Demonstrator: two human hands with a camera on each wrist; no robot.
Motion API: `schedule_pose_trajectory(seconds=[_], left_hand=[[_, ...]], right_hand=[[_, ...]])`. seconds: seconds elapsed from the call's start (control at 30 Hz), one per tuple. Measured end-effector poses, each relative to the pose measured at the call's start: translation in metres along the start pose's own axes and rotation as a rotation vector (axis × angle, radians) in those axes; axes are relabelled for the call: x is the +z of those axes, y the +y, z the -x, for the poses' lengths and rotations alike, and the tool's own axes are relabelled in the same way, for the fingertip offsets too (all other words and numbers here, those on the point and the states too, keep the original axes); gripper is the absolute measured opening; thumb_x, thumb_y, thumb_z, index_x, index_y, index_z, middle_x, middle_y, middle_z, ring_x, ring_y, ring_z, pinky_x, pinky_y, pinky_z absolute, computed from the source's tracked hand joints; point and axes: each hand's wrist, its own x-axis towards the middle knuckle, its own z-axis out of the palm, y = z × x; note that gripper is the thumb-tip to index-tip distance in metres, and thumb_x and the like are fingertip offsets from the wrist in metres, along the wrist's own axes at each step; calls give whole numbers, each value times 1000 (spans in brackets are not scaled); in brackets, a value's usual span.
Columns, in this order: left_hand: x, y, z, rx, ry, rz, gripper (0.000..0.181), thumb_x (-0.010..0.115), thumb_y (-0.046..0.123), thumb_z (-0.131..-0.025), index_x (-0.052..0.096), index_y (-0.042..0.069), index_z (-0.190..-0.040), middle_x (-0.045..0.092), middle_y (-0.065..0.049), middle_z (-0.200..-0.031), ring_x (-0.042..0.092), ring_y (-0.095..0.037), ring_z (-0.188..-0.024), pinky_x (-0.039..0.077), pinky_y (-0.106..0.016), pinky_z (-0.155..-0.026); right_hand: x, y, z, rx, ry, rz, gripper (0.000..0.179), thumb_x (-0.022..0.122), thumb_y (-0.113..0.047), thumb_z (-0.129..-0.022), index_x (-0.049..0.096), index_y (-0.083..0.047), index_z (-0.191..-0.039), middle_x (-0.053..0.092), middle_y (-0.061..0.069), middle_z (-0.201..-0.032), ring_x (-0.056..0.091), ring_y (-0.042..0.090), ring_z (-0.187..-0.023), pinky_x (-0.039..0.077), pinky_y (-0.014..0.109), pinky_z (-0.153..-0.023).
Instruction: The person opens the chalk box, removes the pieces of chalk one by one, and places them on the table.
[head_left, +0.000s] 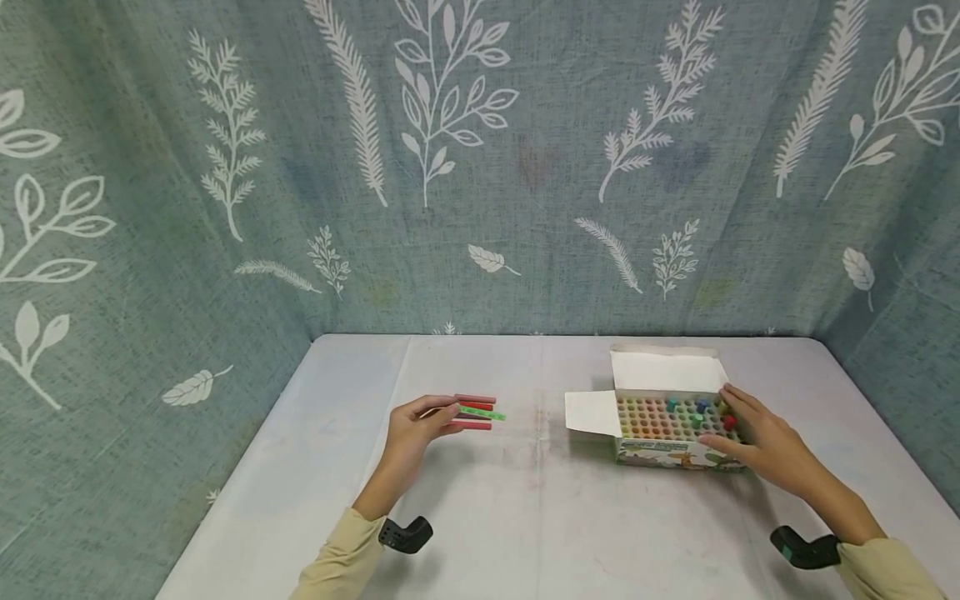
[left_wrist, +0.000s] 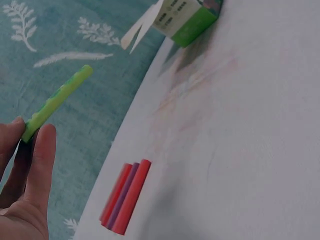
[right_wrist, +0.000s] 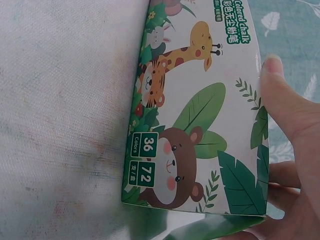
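Observation:
My left hand [head_left: 411,433] pinches a bright green chalk stick [left_wrist: 61,102] between thumb and fingertips, with the stick's far end pointing right. Beneath it on the table lie two red chalk sticks [left_wrist: 132,200] with a purple chalk stick [left_wrist: 123,197] between them. My right hand [head_left: 776,446] holds the right end of an open chalk box [right_wrist: 200,75], thumb at the front top edge and fingers toward the back. Inside the box, a holed insert [head_left: 648,421] carries a few upright chalks, including a red chalk [head_left: 730,422] close to the right hand.
The box's white lid [head_left: 667,369] stands raised at the back, and its side flap [head_left: 592,412] sticks out to the left. A white cloth with faint chalk smudges covers the table [head_left: 540,517]. Leaf-patterned curtains [head_left: 525,208] hang behind and at both sides.

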Motion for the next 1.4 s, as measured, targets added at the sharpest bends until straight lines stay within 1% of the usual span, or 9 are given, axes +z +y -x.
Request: schedule_pose_trajectory(seconds=[0.13,0.23,0.37,0.67,0.97,1.07,1.27,1.33,1.4], left_hand=[[-4,-9,-2,-57,118,-13,27,69,13,-87,66,-5,-107,62,-22,-118,62,-29,-106,52,-40,-85],[-5,-15,-4,-64,218,15,24,72,8,-84,68,-7,-102,62,-22,-109,65,-32,-94,54,-43,-80],[-8,-22,-7,-57,283,39,24,71,1,-83,65,-14,-101,63,-17,-98,66,-33,-88,55,-43,-76],[-18,-31,-9,-131,304,61,29,70,-1,-83,62,-17,-106,61,-21,-104,67,-24,-87,55,-41,-79],[-26,-41,-12,-169,280,40,27,66,-5,-85,60,-20,-107,59,-28,-109,67,-23,-83,54,-41,-81],[-26,-40,-12,-181,266,31,28,66,-7,-84,59,-21,-108,60,-28,-109,67,-25,-86,53,-43,-82],[-27,-42,-12,-225,270,-26,26,68,-6,-82,62,-18,-105,64,-24,-101,68,-32,-86,55,-41,-78],[-29,-49,-14,-235,289,-66,24,70,-5,-81,65,-15,-102,66,-23,-96,69,-28,-79,56,-37,-73],[-29,-49,-14,-255,299,-114,20,70,-5,-81,67,-13,-98,66,-22,-92,69,-25,-75,57,-35,-69]], right_hand=[[0,0,0,11,-6,12,91,66,-45,-86,22,8,-146,20,32,-147,30,58,-123,29,73,-86],[0,1,-1,19,-9,11,91,65,-45,-87,22,8,-146,20,33,-147,29,58,-123,29,73,-87],[1,1,-1,28,-10,10,92,65,-46,-87,21,8,-146,19,32,-147,28,58,-124,29,73,-87],[1,0,-2,26,-1,18,93,66,-47,-86,22,9,-146,20,32,-147,28,57,-124,29,73,-88],[-1,-1,-2,14,-1,-9,91,66,-44,-87,21,7,-147,20,32,-148,28,57,-125,29,73,-88],[-1,-1,-1,21,-3,-12,92,66,-45,-86,21,7,-147,19,32,-148,28,57,-125,28,73,-88],[0,0,-2,20,2,-8,92,66,-45,-86,22,8,-146,20,31,-148,28,56,-126,28,73,-90],[0,0,-3,19,4,-7,92,66,-46,-86,22,8,-146,20,31,-148,27,56,-126,28,73,-90],[0,0,-3,19,7,-6,92,66,-46,-86,22,8,-146,20,31,-148,28,56,-126,28,73,-89]])
